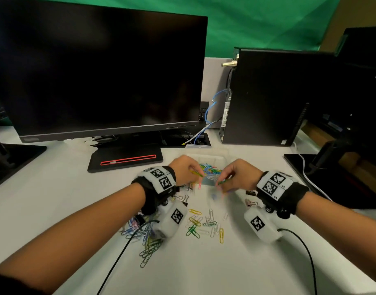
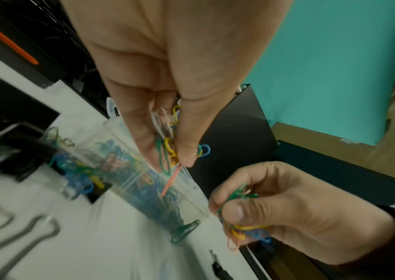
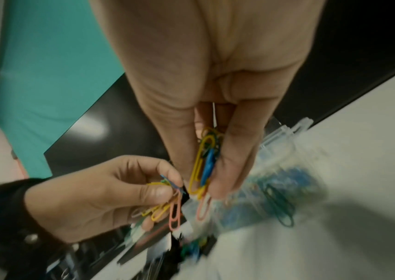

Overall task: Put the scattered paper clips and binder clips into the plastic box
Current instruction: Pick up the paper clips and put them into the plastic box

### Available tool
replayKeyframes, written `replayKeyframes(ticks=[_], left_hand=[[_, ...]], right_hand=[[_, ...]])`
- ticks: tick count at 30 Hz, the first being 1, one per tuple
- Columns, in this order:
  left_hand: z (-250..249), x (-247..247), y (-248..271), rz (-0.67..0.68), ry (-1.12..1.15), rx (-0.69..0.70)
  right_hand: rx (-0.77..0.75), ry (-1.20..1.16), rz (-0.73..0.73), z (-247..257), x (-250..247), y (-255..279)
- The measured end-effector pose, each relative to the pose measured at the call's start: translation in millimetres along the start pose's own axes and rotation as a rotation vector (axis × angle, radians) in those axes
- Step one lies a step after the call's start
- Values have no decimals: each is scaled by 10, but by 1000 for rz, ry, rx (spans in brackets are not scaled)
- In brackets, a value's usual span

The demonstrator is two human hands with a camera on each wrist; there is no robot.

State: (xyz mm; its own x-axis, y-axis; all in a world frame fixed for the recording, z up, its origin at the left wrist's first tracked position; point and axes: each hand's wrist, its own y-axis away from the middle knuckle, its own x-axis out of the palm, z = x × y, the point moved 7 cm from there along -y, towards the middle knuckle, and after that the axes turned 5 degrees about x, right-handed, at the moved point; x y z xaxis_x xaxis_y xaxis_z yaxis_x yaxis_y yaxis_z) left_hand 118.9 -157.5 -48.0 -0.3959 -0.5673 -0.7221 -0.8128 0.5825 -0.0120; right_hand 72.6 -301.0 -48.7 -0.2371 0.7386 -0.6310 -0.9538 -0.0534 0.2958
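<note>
My left hand point(image 1: 186, 170) and right hand point(image 1: 236, 174) each pinch a bunch of paper clips point(image 2: 167, 144) over the plastic box point(image 1: 212, 160) toward the desk's point(image 1: 204, 269) far edge. I should carry both fully past its rim, then loosen my fingers low inside.

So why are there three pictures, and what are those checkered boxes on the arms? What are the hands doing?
The checkered boxes are little cameras strapped to a person's wrists. One picture comes from a camera on the head, looking down at both arms. The other two come from the wrist cameras, looking along each hand, so the fingers look huge.

The left hand pinches a bunch of coloured paper clips. The right hand pinches its own bunch. Both are held at a clear plastic box that already has many clips inside.

More loose paper clips and some binder clips lie on the white table. Behind stand a dark monitor and a computer.
</note>
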Motion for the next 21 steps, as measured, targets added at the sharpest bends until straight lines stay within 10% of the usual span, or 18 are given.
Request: replayKeyframes(ticks=[14,21], left_hand=[[184,-33,-485,-40,46,-179],[95,-67,-420,39,-105,-70]], right_hand=[[113,-92,-134,19,-166,-662],[-15,410,-145,70,-151,-593]])
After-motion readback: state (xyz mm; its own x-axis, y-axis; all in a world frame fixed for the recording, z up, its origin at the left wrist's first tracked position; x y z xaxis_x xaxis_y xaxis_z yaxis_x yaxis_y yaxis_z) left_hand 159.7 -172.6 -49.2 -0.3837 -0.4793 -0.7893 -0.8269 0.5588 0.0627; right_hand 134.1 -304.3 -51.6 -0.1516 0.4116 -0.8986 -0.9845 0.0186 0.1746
